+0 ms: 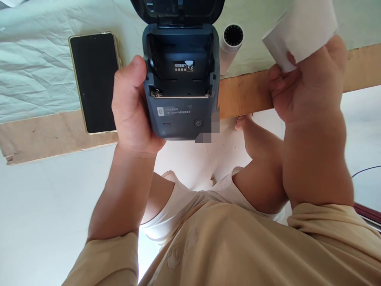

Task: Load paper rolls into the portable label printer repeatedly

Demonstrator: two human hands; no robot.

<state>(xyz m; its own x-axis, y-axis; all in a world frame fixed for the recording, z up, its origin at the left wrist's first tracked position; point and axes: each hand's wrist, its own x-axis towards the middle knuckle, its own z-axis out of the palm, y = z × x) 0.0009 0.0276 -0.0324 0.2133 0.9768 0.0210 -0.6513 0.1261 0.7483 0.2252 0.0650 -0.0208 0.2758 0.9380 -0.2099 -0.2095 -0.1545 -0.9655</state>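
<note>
Left hand: the left hand (131, 107) is closed around the left side of the dark blue plastic pocket printer with the open lid (181, 79); the thumb lies on the front edge and the other fingers are hidden behind the body.
Right hand: the right hand (309, 83) pinches a curled white paper strip (300, 29) between the thumb and the fingers; the other fingers are bent, not spread.
Key relation: the paper strip lies at about 2 o'clock from the printer, well apart from it; the empty paper bay of the printer opens toward the camera.
Nearer hand: the left hand already holds the printer; the right hand is the free one beside it, at 3 o'clock.
Long axis of printer: it runs from 6 o'clock (button end) to 12 o'clock (lid end), and the lid is tipped back past the top border of the view.
Paper roll: a white paper roll with a dark ribbed core (231, 41) lies on the pale green cloth (35, 67), just beside the printer at 1 o'clock.
Phone: a black smartphone with a gold frame (94, 81) lies flat at 9 o'clock from the printer, with the screen dark.
Table edge: a bare wooden board edge (247, 93) runs under the cloth.
Writing: inside the bay there is a small white label with Chinese characters; I cannot read it surely. On the front, a small logo square and two lines of fine print, too small to read, and a power symbol on a round button (198, 123).
Brand: no brand name is readable.
</note>
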